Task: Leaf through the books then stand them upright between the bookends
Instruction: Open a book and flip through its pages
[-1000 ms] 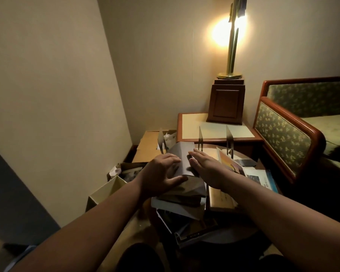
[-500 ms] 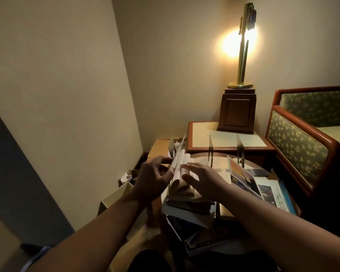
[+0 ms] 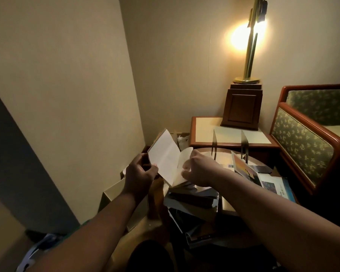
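Open book (image 3: 168,160), pale pages fanned, tilted above a stack of books (image 3: 192,198) on the desk (image 3: 223,156): left hand (image 3: 140,174) pinching the left-hand leaf, right hand (image 3: 201,170) curled round the right-hand pages; two bookends (image 3: 214,143) upright behind, nothing between.

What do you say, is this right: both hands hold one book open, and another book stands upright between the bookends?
One part is wrong: the head view shows no book between the bookends. The left hand and right hand do hold the open book.
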